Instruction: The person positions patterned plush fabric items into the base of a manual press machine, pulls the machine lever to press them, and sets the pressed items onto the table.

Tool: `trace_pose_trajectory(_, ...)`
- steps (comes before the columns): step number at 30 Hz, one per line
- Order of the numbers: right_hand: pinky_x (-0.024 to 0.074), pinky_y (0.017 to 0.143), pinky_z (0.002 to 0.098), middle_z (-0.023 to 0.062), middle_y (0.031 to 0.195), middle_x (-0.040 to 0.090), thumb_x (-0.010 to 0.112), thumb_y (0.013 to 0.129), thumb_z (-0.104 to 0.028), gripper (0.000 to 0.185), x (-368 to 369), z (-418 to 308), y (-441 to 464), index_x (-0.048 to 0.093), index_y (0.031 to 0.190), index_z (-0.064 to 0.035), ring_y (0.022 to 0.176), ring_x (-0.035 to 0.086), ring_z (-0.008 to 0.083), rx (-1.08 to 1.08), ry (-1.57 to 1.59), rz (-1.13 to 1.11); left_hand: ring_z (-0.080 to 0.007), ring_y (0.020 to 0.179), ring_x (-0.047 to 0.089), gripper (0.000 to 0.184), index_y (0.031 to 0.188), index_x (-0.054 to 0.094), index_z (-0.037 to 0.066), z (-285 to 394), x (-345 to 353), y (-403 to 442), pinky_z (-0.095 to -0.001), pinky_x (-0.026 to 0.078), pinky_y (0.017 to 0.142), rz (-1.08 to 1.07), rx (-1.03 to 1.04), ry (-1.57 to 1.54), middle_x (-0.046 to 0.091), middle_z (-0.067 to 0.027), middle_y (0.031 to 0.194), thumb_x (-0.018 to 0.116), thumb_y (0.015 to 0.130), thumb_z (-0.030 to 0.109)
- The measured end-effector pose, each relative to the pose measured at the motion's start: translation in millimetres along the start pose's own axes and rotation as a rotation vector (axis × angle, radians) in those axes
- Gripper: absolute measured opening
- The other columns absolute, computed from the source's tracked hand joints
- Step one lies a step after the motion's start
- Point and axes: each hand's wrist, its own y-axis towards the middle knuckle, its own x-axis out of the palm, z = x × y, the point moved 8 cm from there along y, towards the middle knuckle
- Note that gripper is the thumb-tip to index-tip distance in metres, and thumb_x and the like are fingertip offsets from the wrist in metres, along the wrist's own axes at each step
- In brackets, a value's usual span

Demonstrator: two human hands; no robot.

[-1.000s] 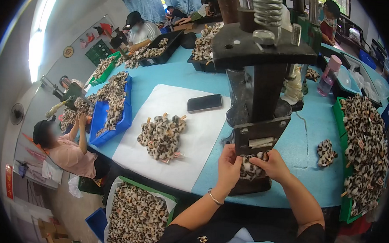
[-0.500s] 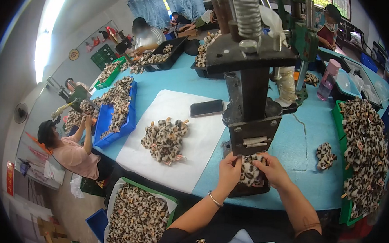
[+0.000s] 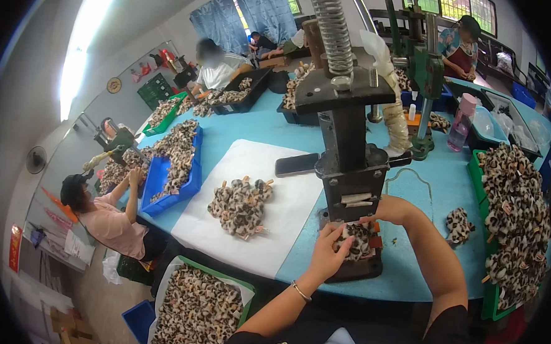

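Observation:
A small leopard-print plush piece lies on the dark base of the black hand press, under its head. My left hand grips the piece from the left, thumb across the fur. An orange-brown tab shows at the piece's right edge. My right hand is beside the press head on its right, the arm bent around. Its fingers point in behind the lower head, partly hidden, so their grip is unclear. A pile of similar plush pieces rests on a white sheet at the left.
One plush piece lies right of the press. A full green crate stands at the right edge, and a lined tray sits low at the left. A phone and pink-capped bottle are behind. Co-workers sit around the table.
My right hand has left the plush piece and moved up to the right side of the press head. My left hand stays on the piece, its thumb now across it. The view has shifted slightly.

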Motion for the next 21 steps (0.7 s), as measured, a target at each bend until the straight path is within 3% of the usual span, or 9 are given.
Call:
trace_pose_trajectory(2,0.0442,0.092,0.0296,0.0069,0.115,0.068,0.084,0.073,-0.031,0.058,5,2,11,0.066,0.122,-0.0058,0.103,0.059,0.0150,0.024,-0.076,-0.050,-0.0129,0.094,0.057,0.041,0.123,0.058,-0.010,6,-2,1,-0.0231,0.049,0.076,-0.048,-0.041,0.027,0.054,-0.0081,0.111,0.066,0.094,0.018)
trace_pose_trajectory(6,0.0447,0.094,0.0304,0.0056,0.114,0.068,0.086,0.070,-0.034,0.063,17,-13,10,0.066,0.122,-0.0068,0.104,0.059,0.0150,0.025,-0.057,-0.068,-0.0180,0.097,0.061,0.043,0.127,0.057,-0.007,-1,-2,1,-0.0264,0.050,0.079,0.009,0.070,0.050,0.060,-0.0131,0.112,0.068,0.092,0.016)
trace_pose_trajectory(9,0.0449,0.095,0.0311,0.0064,0.117,0.068,0.084,0.072,-0.026,0.057,21,-16,-9,0.066,0.121,-0.0055,0.107,0.059,0.0163,0.215,0.016,0.063,-0.0237,0.091,0.065,0.045,0.129,0.057,-0.004,5,-2,-4,-0.0298,0.051,0.079,0.019,0.051,0.098,0.066,-0.0166,0.106,0.069,0.090,0.012)
trace_pose_trajectory(12,0.0475,0.089,0.0329,0.0069,0.112,0.066,0.079,0.077,-0.014,0.043,29,-4,-9,0.067,0.117,-0.0046,0.101,0.060,0.0190,-0.170,0.170,0.270,-0.0284,0.085,0.069,0.047,0.131,0.057,-0.002,-1,2,-7,-0.0328,0.053,0.076,0.046,0.010,0.085,0.070,-0.0192,0.100,0.069,0.087,0.008)
trace_pose_trajectory(15,0.0489,0.083,0.0333,0.0068,0.104,0.062,0.073,0.080,-0.005,0.032,39,26,-17,0.067,0.111,-0.0030,0.089,0.060,0.0200,-0.320,0.044,0.642,-0.0307,0.083,0.071,0.050,0.132,0.056,-0.001,-4,3,-9,-0.0345,0.054,0.074,0.070,0.013,0.118,0.070,-0.0208,0.098,0.070,0.084,0.005)
trace_pose_trajectory(17,0.0487,0.079,0.0323,0.0068,0.097,0.058,0.069,0.081,-0.003,0.026,41,39,-19,0.066,0.106,-0.0008,0.082,0.058,0.0184,-0.273,0.004,0.686,-0.0308,0.083,0.071,0.051,0.131,0.057,-0.002,-2,1,-8,-0.0349,0.054,0.072,0.064,-0.011,0.147,0.070,-0.0222,0.098,0.070,0.083,0.005)
trace_pose_trajectory(19,0.0485,0.079,0.0304,0.0067,0.099,0.060,0.067,0.082,-0.003,0.023,34,31,-20,0.065,0.104,0.0015,0.085,0.059,0.0165,-0.224,0.123,0.666,-0.0309,0.081,0.071,0.050,0.130,0.057,-0.002,-1,0,-7,-0.0349,0.054,0.071,0.035,-0.044,0.142,0.070,-0.0223,0.095,0.071,0.082,0.005)
trace_pose_trajectory(21,0.0490,0.077,0.0282,0.0056,0.099,0.065,0.063,0.084,-0.003,0.020,26,21,-17,0.065,0.103,0.0026,0.089,0.060,0.0120,-0.188,0.327,0.513,-0.0312,0.079,0.071,0.050,0.129,0.058,-0.002,3,-1,-4,-0.0350,0.054,0.070,0.032,-0.035,0.145,0.070,-0.0222,0.093,0.071,0.082,0.006)
